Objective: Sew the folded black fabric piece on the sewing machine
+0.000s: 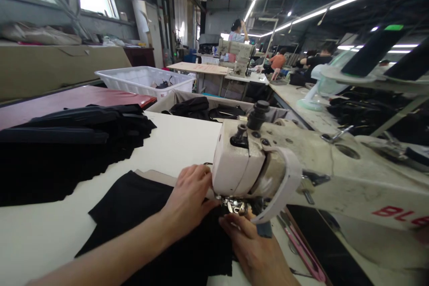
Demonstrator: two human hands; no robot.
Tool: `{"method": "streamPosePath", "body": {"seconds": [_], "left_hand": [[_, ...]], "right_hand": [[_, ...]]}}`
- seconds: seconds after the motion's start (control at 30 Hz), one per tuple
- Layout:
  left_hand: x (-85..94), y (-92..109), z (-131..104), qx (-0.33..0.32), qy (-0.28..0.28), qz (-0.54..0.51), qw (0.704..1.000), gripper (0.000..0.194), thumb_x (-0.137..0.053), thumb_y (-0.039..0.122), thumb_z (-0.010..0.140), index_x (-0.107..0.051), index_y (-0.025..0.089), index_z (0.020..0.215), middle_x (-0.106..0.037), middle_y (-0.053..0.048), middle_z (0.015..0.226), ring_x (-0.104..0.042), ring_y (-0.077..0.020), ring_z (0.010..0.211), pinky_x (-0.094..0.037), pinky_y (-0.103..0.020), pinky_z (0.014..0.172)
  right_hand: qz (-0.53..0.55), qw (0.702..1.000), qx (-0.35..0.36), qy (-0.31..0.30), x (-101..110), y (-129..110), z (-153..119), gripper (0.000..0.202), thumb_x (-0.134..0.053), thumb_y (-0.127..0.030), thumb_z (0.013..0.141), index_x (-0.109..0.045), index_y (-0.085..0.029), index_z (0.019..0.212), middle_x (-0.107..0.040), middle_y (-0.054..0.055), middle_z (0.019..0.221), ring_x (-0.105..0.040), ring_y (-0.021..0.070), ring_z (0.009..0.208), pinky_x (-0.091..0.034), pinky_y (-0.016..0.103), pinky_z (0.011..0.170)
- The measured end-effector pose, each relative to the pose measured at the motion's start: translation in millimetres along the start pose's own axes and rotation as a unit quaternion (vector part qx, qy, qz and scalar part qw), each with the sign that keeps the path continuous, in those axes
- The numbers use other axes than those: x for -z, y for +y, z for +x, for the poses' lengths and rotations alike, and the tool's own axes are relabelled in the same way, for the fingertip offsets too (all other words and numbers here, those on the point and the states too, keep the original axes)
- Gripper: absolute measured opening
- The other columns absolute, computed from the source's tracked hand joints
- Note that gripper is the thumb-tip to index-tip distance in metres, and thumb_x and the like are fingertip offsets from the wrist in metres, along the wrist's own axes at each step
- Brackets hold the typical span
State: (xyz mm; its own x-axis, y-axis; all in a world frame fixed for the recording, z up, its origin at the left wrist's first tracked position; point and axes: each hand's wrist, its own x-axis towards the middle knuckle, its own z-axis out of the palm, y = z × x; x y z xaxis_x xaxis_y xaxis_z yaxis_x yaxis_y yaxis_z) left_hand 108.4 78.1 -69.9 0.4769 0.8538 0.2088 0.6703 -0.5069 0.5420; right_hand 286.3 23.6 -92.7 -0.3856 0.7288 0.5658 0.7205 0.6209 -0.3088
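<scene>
The left hand [189, 199] lies flat on a piece of black cloth [134, 205], with the fingers stretched out and pressed on it, the fingertips just beside the head of the sewing machine [248, 161]. The right hand [254, 246] is at about 5 o'clock from the left one. Its fingers touch the cloth right under the metal presser foot [236, 206], loosely bent and a little apart; they press on the cloth more than they grip it.

The cloth is plain black, matte, with no pattern that I can see. It lies spread on the white surface [181, 138], and its left edge makes a stepped corner at about 9 o'clock from the left hand. A thin beige strip [157, 176] shows along its far edge. The near part of the cloth goes under both forearms.

At 10 o'clock from the hands, well apart, a big pile of black cloth pieces [73, 143] rests on the same surface. Behind it, at 12 o'clock, stands a white plastic basket [140, 81]. The sewing machine is off-white and worn, with red letters on its body. Pink scissors [301, 250] lie under it at 3 o'clock from the right hand. Other people sit far in the hall.
</scene>
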Motion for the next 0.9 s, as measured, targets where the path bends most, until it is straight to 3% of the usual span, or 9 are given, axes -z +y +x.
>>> {"method": "streamPosePath", "body": {"seconds": [0.1, 0.2, 0.23, 0.33, 0.37, 0.43, 0.5, 0.67, 0.9], "left_hand": [[-6.0, 12, -37, 0.038, -0.088, -0.095, 0.991, 0.050, -0.085, 0.029, 0.054, -0.051, 0.018, 0.090, -0.055, -0.006, 0.102, -0.050, -0.0235, 0.095, -0.045, -0.035, 0.085], [-10.5, 11, -57, 0.115, -0.111, -0.174, 0.972, 0.042, -0.076, 0.011, 0.058, -0.048, 0.019, 0.088, -0.054, -0.001, 0.095, -0.048, -0.0174, 0.086, -0.043, -0.028, 0.078], [-10.7, 8, -59, 0.123, -0.107, -0.190, 0.968, 0.038, -0.073, 0.009, 0.060, -0.048, 0.019, 0.087, -0.054, 0.000, 0.091, -0.048, -0.0161, 0.083, -0.042, -0.026, 0.076], [-9.7, -1, -56, 0.097, -0.108, -0.230, 0.962, 0.034, -0.078, 0.017, 0.063, -0.049, 0.018, 0.080, -0.052, 0.003, 0.081, -0.046, -0.0144, 0.076, -0.038, -0.025, 0.068], [-9.3, -2, -54, 0.084, -0.106, -0.234, 0.963, 0.034, -0.080, 0.021, 0.063, -0.049, 0.018, 0.079, -0.051, 0.004, 0.080, -0.046, -0.0142, 0.075, -0.037, -0.025, 0.067], [-9.1, -4, -52, 0.065, -0.101, -0.234, 0.965, 0.035, -0.082, 0.024, 0.063, -0.051, 0.017, 0.077, -0.052, 0.004, 0.079, -0.046, -0.0140, 0.074, -0.036, -0.025, 0.066], [-9.3, -3, -51, 0.058, -0.096, -0.226, 0.968, 0.034, -0.083, 0.020, 0.061, -0.053, 0.017, 0.077, -0.052, 0.004, 0.079, -0.047, -0.0138, 0.074, -0.037, -0.024, 0.066], [-10.1, 2, -57, 0.044, -0.107, -0.200, 0.973, 0.028, -0.077, 0.008, 0.064, -0.058, 0.017, 0.081, -0.056, 0.001, 0.086, -0.053, -0.0149, 0.081, -0.042, -0.024, 0.071], [-20.1, 8, -70, -0.184, 0.021, -0.039, 0.982, 0.018, -0.041, 0.012, 0.095, -0.059, 0.014, 0.092, -0.059, -0.006, 0.086, -0.052, -0.0184, 0.078, -0.046, -0.031, 0.070]], "right_hand": [[0.066, 0.996, -0.055, -0.037, -1, -3, -7, 0.033, -0.039, -0.016, 0.092, -0.071, -0.023, 0.090, -0.071, 0.009, 0.081, -0.067, 0.0220, 0.076, -0.055, 0.030, 0.066], [0.238, 0.948, -0.206, -0.041, -5, -14, -23, 0.029, -0.043, -0.029, 0.095, -0.065, -0.023, 0.113, -0.071, 0.010, 0.096, -0.069, 0.0201, 0.080, -0.056, 0.033, 0.074], [0.339, 0.894, -0.291, -0.030, -7, -19, -28, 0.032, -0.047, -0.037, 0.094, -0.060, -0.023, 0.120, -0.070, 0.011, 0.104, -0.069, 0.0200, 0.085, -0.056, 0.034, 0.079], [0.609, 0.639, -0.470, -0.007, -14, -37, -40, 0.054, -0.064, -0.054, 0.082, -0.057, -0.020, 0.123, -0.071, 0.011, 0.103, -0.070, 0.0190, 0.088, -0.055, 0.032, 0.082], [0.650, 0.580, -0.490, -0.013, -16, -42, -42, 0.056, -0.070, -0.054, 0.077, -0.060, -0.018, 0.119, -0.072, 0.010, 0.100, -0.071, 0.0183, 0.087, -0.054, 0.029, 0.080], [0.681, 0.526, -0.510, -0.015, -19, -49, -42, 0.056, -0.079, -0.049, 0.070, -0.065, -0.015, 0.111, -0.073, 0.010, 0.095, -0.071, 0.0160, 0.079, -0.054, 0.025, 0.075], [0.682, 0.517, -0.518, -0.001, -21, -52, -39, 0.052, -0.082, -0.047, 0.068, -0.067, -0.015, 0.105, -0.074, 0.009, 0.091, -0.071, 0.0139, 0.073, -0.055, 0.024, 0.072], [0.655, 0.560, -0.507, 0.016, -21, -54, -34, 0.048, -0.080, -0.048, 0.068, -0.069, -0.015, 0.101, -0.072, 0.004, 0.082, -0.071, 0.0161, 0.074, -0.056, 0.024, 0.069], [0.666, 0.563, -0.489, -0.011, -20, -53, -35, 0.051, -0.078, -0.050, 0.070, -0.069, -0.015, 0.105, -0.073, 0.009, 0.099, -0.070, 0.0213, 0.088, -0.055, 0.031, 0.080]]}}
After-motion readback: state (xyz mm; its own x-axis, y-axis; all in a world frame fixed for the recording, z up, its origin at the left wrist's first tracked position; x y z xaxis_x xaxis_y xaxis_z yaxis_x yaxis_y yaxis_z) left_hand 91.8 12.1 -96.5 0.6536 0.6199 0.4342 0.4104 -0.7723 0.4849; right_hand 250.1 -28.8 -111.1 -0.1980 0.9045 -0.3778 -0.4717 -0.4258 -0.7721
